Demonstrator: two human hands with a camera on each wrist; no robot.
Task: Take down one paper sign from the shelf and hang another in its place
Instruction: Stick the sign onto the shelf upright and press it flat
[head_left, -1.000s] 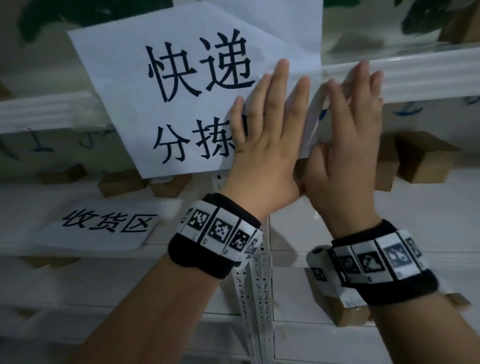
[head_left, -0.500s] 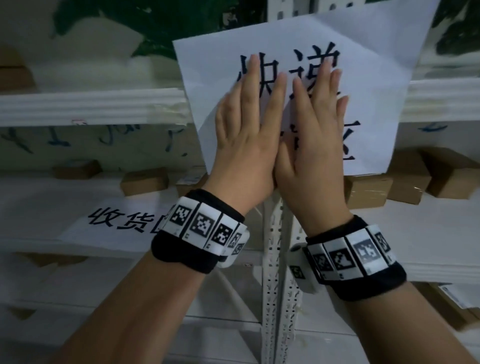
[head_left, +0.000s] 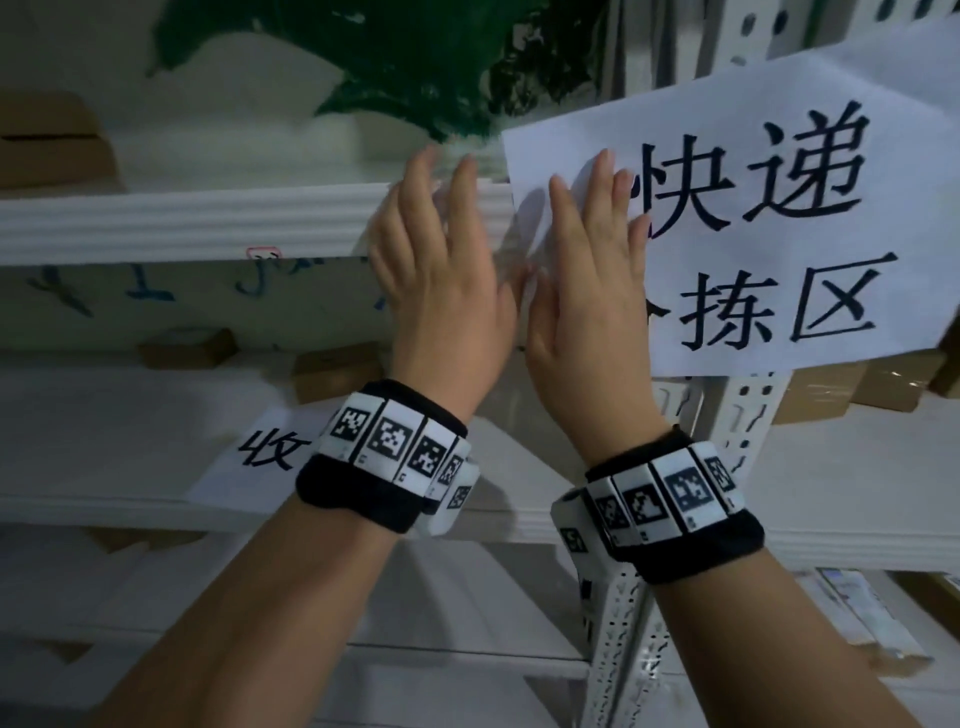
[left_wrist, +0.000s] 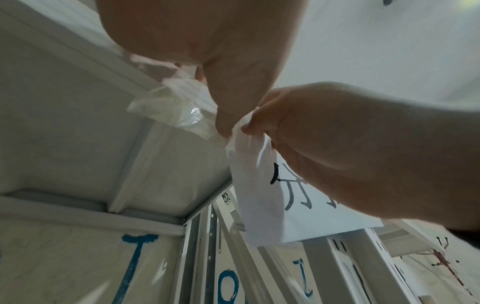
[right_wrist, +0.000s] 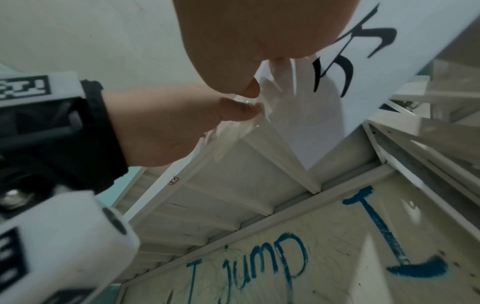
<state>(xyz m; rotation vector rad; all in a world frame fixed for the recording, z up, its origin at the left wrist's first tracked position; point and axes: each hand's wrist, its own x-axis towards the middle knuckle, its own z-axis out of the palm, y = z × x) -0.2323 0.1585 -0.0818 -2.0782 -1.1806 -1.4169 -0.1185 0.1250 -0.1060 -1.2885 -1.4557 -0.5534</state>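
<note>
Our right hand (head_left: 587, 291) lies with straight fingers against the left edge of the hung paper sign (head_left: 769, 223), while the wrist views show its thumb pinching that edge from behind. Our left hand (head_left: 441, 291) is just beside it, fingers extended over the front lip of the shelf (head_left: 182, 223), its thumb (left_wrist: 228, 102) pinched onto a crumpled strip of clear tape (left_wrist: 176, 109) that bridges the sign's edge and the lip. So both hands are grasping: right on paper, left on tape.

The sign, lettered in black, hangs tilted across the shelf lip and the perforated upright (head_left: 737, 415), its lower left corner loose. A second paper sign (head_left: 260, 457) lies flat on the shelf below, partly behind our left wrist; we take it to be the one already removed.

To finish this corner well, we should hold the paper still with the right hand, draw the tape taut and smooth it flat along the lip, pressing outward so no wrinkle lifts. The tape looks bunched already; we may need to ease it open first, slowly, or it will stick to itself.
</note>
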